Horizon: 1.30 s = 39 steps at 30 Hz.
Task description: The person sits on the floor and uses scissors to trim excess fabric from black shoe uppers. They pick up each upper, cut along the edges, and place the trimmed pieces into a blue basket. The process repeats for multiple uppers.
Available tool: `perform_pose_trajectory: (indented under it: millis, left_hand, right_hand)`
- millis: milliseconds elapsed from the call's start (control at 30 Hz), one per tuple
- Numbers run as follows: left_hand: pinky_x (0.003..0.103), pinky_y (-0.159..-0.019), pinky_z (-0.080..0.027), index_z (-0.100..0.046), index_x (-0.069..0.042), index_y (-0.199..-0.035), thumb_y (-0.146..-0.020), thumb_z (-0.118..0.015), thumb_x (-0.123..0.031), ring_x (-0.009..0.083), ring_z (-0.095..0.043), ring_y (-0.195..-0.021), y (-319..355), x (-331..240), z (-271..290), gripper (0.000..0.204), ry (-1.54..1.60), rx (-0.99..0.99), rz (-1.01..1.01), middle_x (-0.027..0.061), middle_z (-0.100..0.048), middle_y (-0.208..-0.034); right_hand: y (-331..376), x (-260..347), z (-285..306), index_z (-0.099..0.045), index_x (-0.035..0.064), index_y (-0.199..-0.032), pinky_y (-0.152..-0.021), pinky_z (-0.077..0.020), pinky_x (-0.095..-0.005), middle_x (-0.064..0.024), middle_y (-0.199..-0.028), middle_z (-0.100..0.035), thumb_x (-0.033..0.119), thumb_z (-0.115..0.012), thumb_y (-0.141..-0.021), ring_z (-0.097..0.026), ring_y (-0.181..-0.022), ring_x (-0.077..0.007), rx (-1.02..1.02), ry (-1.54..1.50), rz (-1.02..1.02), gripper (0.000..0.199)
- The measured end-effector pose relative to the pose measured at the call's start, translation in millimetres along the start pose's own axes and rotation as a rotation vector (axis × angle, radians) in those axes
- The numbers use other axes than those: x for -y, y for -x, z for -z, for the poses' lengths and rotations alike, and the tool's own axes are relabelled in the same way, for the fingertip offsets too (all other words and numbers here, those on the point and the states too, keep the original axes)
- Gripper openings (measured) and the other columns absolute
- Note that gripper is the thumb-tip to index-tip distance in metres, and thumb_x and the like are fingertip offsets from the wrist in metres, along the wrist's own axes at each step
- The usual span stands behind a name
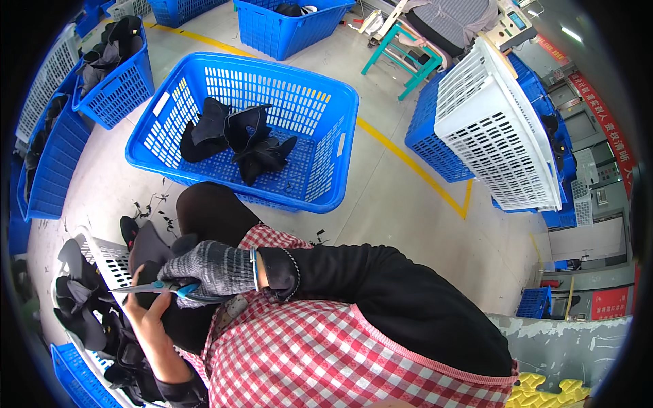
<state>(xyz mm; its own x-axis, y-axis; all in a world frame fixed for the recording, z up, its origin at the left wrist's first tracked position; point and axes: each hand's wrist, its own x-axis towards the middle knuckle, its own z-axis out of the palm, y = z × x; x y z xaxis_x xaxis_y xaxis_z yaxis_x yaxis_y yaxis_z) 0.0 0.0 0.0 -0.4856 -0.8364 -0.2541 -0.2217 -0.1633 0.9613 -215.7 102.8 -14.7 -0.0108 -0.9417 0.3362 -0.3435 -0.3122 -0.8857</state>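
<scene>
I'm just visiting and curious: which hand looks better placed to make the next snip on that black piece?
The right hand, probably. In its grey glove it grips the scissors, blades pointing at the black fabric piece. The bare left hand sits under the blades, steadying the piece, so it looks like the holder.

Right hand, in a grey knit glove, closed around blue-handled scissors, blades pointing toward the left hand. Left hand bare, just beneath the blades, touching a black fabric piece held right above the scissors. Beyond both hands, a blue basket holding more black pieces. Just left of the left hand, a white basket heaped with black pieces. Near the right wrist, a red-checked apron.
</scene>
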Motion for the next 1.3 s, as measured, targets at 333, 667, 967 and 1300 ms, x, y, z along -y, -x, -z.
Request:
perform_pose_trajectory:
  millis: [333,667,967,1300]
  left_hand:
    - [0.030,-0.097,-0.048,-0.064,0.001,-0.126,-0.088,-0.072,0.002,0.0159,-0.064,-0.102,-1.9,-14.0,-5.1,0.039,-0.529,-0.111,-0.273,0.0081,-0.072,-0.107]
    - [0.027,-0.090,-0.050,-0.067,0.001,-0.121,-0.093,-0.073,-0.002,0.0112,-0.061,-0.096,4.1,-6.6,-22.4,0.030,-0.416,-0.112,-0.290,0.0036,-0.070,-0.103]
    - [0.024,-0.082,-0.048,-0.067,0.001,-0.114,-0.097,-0.074,-0.011,0.0096,-0.057,-0.086,-19.8,8.4,-17.8,0.022,-0.252,-0.205,-0.169,0.0019,-0.066,-0.094]
    - [0.024,-0.080,-0.046,-0.067,0.004,-0.114,-0.101,-0.070,-0.013,0.0086,-0.054,-0.086,-61.0,19.3,0.9,0.021,-0.266,-0.287,-0.167,0.0014,-0.066,-0.095]
  right_hand:
    - [-21.3,-41.5,-14.9,-0.067,0.0045,-0.125,-0.085,-0.0578,-0.0380,-0.0162,-0.105,-0.074,0.029,-0.083,-0.088,-0.074,-0.095,-0.0280,0.136,-0.222,-0.345,0.048]
    - [-21.9,-61.1,-17.8,-0.067,0.0086,-0.127,-0.090,-0.0564,-0.0377,-0.0139,-0.110,-0.074,0.028,-0.083,-0.087,-0.073,-0.102,-0.0276,0.045,-0.229,-0.237,0.047]
    - [-43.1,-70.4,-22.6,-0.072,0.0111,-0.117,-0.075,-0.0574,-0.0335,-0.0091,-0.101,-0.075,0.027,-0.087,-0.085,-0.073,-0.086,-0.0185,0.052,-0.287,-0.394,0.039]
    - [-81.0,-99.9,-35.2,-0.070,0.0109,-0.119,-0.082,-0.0571,-0.0366,-0.0102,-0.101,-0.075,0.030,-0.085,-0.085,-0.074,-0.091,-0.0264,0.023,-0.342,-0.358,0.042]
